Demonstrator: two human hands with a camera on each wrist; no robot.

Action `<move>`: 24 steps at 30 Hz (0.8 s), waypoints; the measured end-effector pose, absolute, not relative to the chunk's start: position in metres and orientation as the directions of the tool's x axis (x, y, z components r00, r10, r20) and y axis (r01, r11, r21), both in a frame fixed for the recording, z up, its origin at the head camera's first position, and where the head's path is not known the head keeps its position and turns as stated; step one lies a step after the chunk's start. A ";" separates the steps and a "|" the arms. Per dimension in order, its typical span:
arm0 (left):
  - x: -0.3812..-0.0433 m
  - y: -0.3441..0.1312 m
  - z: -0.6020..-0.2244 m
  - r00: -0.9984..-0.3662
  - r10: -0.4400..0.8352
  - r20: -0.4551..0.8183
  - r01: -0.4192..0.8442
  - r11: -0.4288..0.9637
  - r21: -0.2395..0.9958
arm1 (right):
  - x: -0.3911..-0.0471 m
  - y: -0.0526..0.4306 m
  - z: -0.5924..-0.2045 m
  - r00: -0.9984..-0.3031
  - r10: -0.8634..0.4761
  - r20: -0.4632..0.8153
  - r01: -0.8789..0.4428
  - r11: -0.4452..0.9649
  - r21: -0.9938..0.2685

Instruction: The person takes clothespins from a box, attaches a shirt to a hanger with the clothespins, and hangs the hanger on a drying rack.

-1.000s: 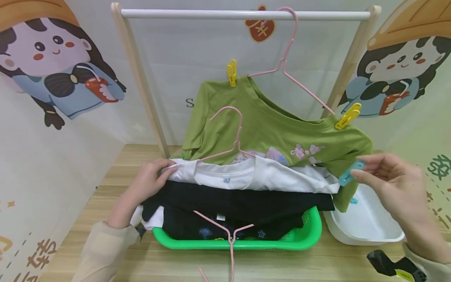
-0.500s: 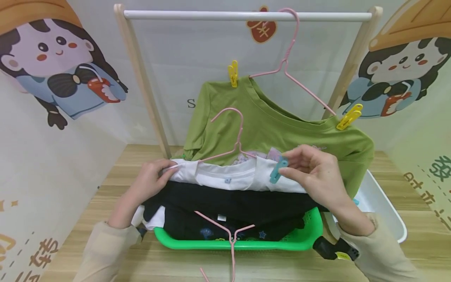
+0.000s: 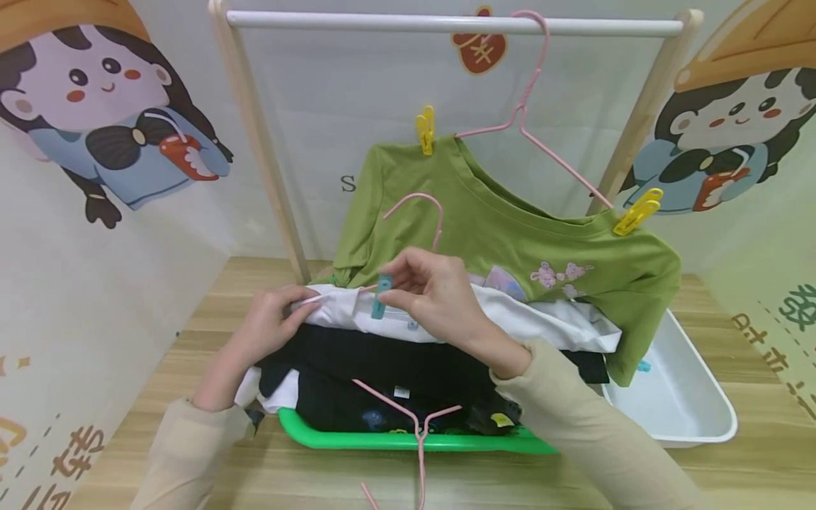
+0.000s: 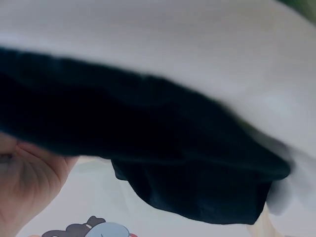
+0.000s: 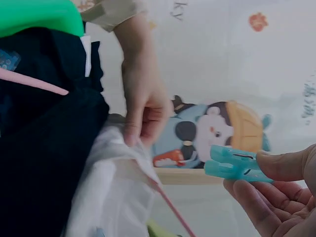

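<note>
Head view, centre: left grip point(image 3: 276, 319) pinches white shirt point(image 3: 542, 316), best held steady for teal clothespin point(image 3: 382, 297) pinched by right grip point(image 3: 443, 294).

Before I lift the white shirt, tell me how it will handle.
The white shirt will probably flop, as its cloth lies in loose folds. The thin pink hanger at its neck may keep the shoulders spread.

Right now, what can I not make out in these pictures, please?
Head: the middle of the white shirt, behind the right hand.
Head: part of the lowest pink hanger, cut off by the bottom edge.
Head: any print on the white label, too small.
Left wrist: most fingers of the left hand, hidden by the black garment.
</note>
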State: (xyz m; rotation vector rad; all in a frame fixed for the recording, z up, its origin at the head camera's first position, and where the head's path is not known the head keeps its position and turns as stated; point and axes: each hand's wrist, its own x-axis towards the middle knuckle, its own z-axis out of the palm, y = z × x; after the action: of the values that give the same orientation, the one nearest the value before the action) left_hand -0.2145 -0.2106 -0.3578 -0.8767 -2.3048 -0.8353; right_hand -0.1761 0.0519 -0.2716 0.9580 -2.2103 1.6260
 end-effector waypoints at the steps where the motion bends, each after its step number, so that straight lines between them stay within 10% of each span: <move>1: -0.214 -0.211 -0.358 -0.650 0.389 0.653 0.717 0.600 0.356 | -0.180 0.046 -0.273 -0.754 -0.369 0.543 -0.628 0.165 -0.760; 24: -0.213 -0.214 -0.356 -0.680 0.389 0.622 0.696 0.610 0.379 | -0.222 -0.018 -0.288 -0.765 -0.434 0.476 -0.618 0.282 -0.734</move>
State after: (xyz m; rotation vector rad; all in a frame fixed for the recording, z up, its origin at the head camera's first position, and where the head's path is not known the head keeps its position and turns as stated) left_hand -0.2129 -0.2139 -0.3562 -0.8572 -2.3515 -0.8450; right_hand -0.2224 -0.0185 -0.2879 0.9822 -2.3627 1.4842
